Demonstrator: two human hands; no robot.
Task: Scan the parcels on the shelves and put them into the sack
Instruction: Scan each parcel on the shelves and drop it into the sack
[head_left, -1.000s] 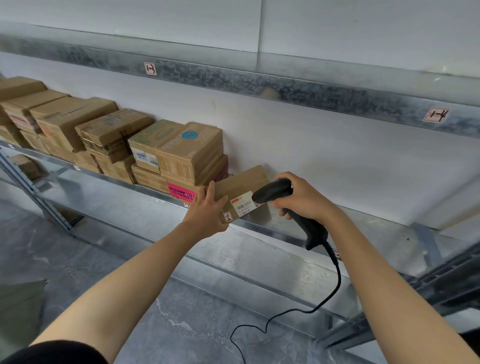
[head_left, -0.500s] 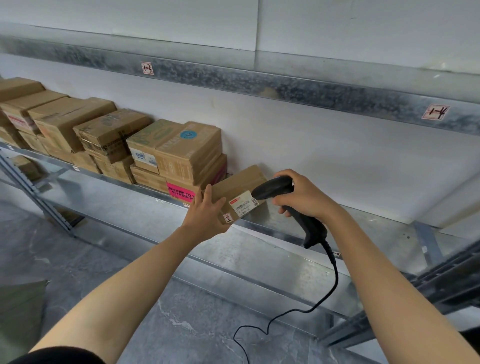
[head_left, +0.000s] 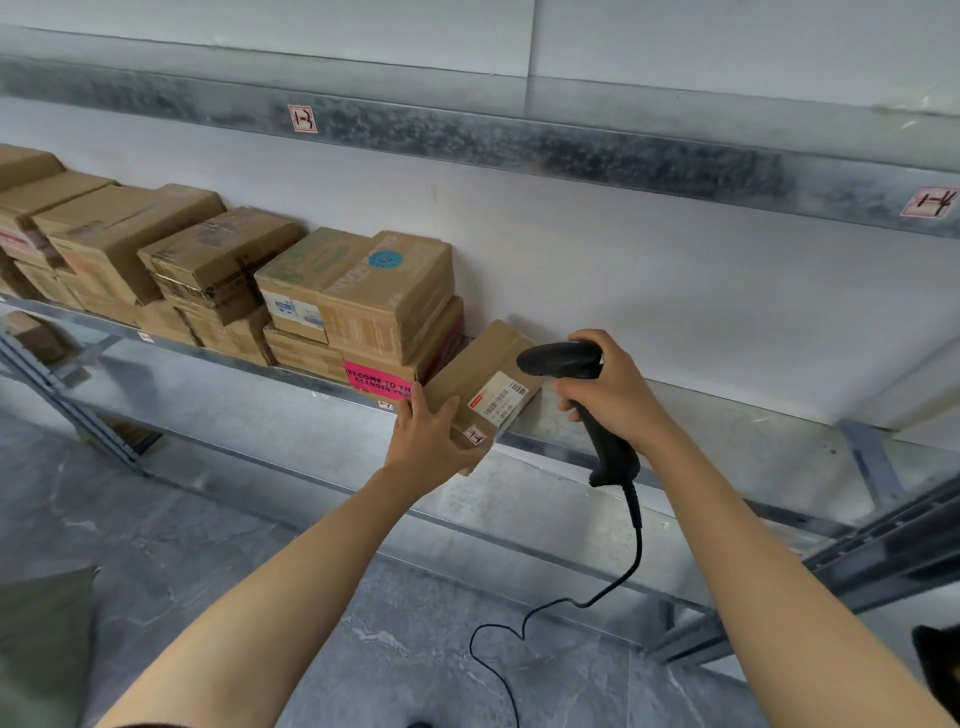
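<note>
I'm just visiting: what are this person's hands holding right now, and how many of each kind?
Cardboard parcel, gripped by the left hand: 1
Barcode scanner, gripped by the right hand: 1
Total: 2

Tags and labels, little of it legible
Left tag (head_left: 302, 118) on the upper rail (head_left: 519, 140) reads "1-3", right tag (head_left: 930, 201) "1-4" — pink label (head_left: 376, 382) shows "ELCOME TO TH / CLINSIS"; barcode label (head_left: 497, 399) on my parcel (head_left: 467, 371) — print too small.
</note>
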